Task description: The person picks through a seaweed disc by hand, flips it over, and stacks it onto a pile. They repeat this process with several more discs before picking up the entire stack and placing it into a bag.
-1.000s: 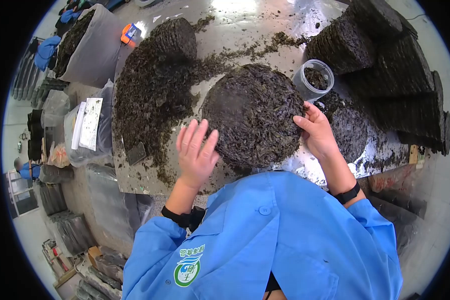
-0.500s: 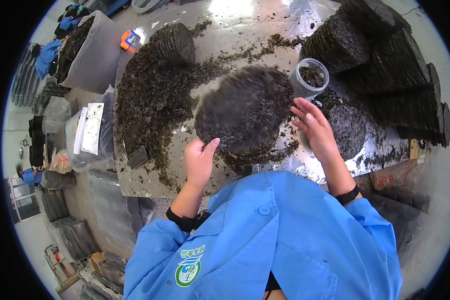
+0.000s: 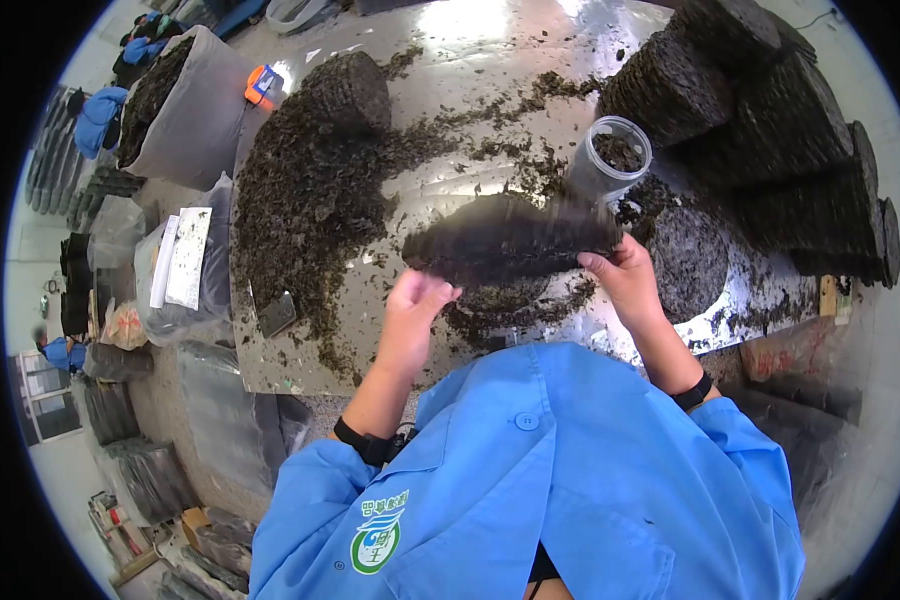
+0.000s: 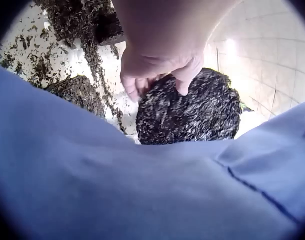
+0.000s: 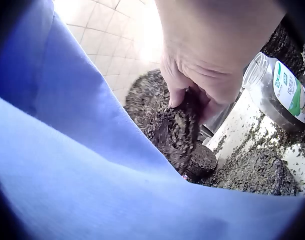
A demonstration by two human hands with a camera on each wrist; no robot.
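A round, dark cake of dried seaweed [image 3: 515,240] is held up over the table, tilted so that it shows nearly edge-on and blurred in the head view. My left hand [image 3: 413,315] pinches its left edge; in the left wrist view the thumb [image 4: 182,86] lies on the cake's rough face [image 4: 192,112]. At the opposite edge my right hand [image 3: 630,285] grips it between thumb and fingers, and the right wrist view shows that thumb [image 5: 176,97] against the flaky surface [image 5: 165,125]. Beneath the cake, part of another dark round piece [image 3: 500,296] shows.
A clear plastic jar [image 3: 610,160] with seaweed bits stands beyond my right hand. Another round cake [image 3: 690,265] lies right of it, with tall cake stacks [image 3: 670,90] behind. Loose seaweed [image 3: 305,190] heaps at left, near a small dark block [image 3: 276,314]. An orange tape dispenser [image 3: 261,87] sits farther back.
The cake has gone from lying broad-face up to standing nearly edge-on. The left hand took hold of its edge; the right hand let go, then gripped it again.
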